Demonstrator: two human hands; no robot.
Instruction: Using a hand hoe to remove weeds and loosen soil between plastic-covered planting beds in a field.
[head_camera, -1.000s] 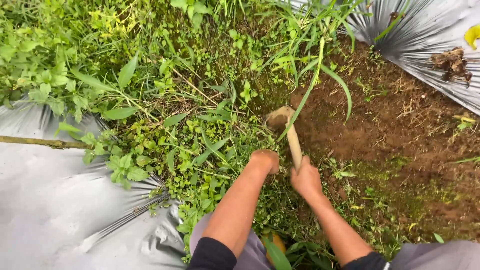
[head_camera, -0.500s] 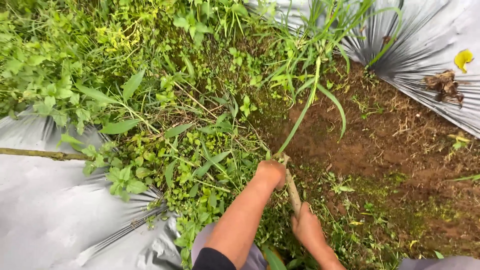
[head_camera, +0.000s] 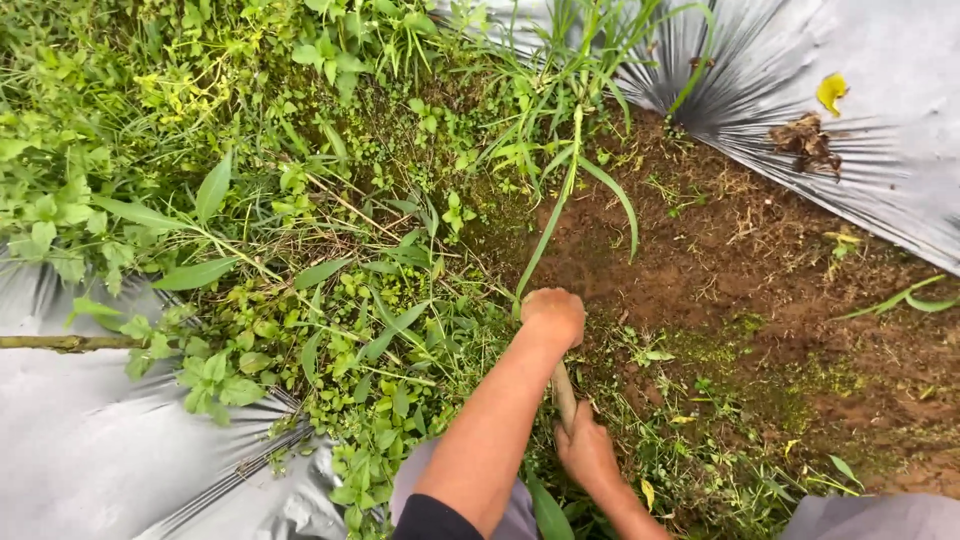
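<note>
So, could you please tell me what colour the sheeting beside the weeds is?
Shiny silver-grey sheeting, seen best in the head view.

Both hands grip a wooden handle (head_camera: 565, 392): the left hand (head_camera: 553, 316) closes on its far end, the right hand (head_camera: 586, 452) nearer the body. Weeds (head_camera: 330, 290) lie left, bare soil (head_camera: 760, 290) right, silver plastic sheeting (head_camera: 880, 130) flanks both sides

packages: none | labels: none | signs/screens: none, apparently

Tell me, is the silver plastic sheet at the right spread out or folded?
Spread: the silver plastic sheet lies flat, with only fine wrinkles near its edge.
</note>
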